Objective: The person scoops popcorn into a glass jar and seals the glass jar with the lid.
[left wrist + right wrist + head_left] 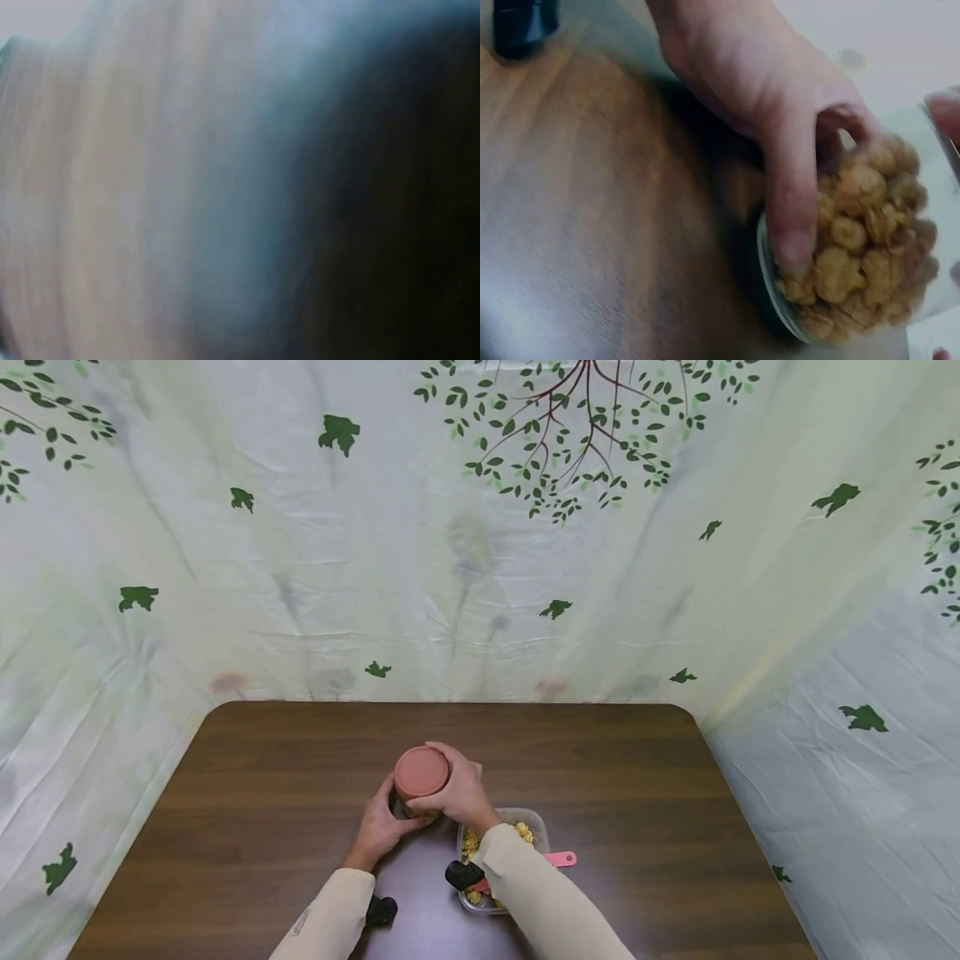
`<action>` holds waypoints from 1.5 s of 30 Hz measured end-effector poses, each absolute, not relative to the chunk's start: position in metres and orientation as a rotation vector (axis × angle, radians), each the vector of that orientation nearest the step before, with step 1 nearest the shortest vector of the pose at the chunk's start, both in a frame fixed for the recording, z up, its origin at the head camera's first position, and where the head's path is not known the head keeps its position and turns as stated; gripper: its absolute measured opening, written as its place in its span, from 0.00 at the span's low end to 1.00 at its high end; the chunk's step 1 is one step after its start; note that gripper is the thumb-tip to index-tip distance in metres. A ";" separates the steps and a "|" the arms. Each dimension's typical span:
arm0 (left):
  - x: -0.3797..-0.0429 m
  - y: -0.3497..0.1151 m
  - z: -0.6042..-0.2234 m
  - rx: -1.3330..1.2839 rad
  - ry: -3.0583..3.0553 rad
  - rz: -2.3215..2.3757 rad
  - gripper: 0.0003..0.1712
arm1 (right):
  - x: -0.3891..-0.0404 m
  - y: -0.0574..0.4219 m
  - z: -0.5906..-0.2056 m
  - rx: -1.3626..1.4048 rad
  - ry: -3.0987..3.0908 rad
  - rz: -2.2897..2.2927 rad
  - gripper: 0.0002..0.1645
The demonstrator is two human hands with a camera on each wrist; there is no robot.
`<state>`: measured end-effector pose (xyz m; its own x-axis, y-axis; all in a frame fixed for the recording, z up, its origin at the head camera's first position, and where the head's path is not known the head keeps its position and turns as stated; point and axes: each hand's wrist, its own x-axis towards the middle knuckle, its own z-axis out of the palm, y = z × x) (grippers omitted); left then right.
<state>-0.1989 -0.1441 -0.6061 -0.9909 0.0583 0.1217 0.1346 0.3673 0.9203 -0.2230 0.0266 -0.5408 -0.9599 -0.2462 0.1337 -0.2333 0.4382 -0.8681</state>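
Over the table, both hands hold a clear jar of caramel-coloured popcorn (855, 255) topped with a pink lid (422, 772). My left hand (378, 828) grips the jar's body low down; in the right wrist view its thumb lies along the clear side. My right hand (462, 789) is curled round the lid from the right, and its fingertips (946, 112) show at that view's right edge. The jar leans in the right wrist view. The left wrist view is a blur, dark on its right side.
Under my right forearm stands a clear plastic tub (536, 818) with popcorn in it, partly hidden by the sleeve. A pink handle (560, 858) sticks out over its right side. The brown wooden table (300, 777) meets a leaf-printed white curtain (375, 568) at the back.
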 end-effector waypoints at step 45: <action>-0.200 -0.145 -0.604 -0.167 -2.584 -1.759 0.56 | -0.234 0.039 -0.541 -0.560 2.548 -1.550 0.57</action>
<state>-0.2000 -0.1453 -0.6042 -0.9942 0.0817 0.0694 0.0946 0.3630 0.9270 -0.2342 0.0393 -0.5413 -0.9264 -0.3636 0.0977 -0.2540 0.4118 -0.8752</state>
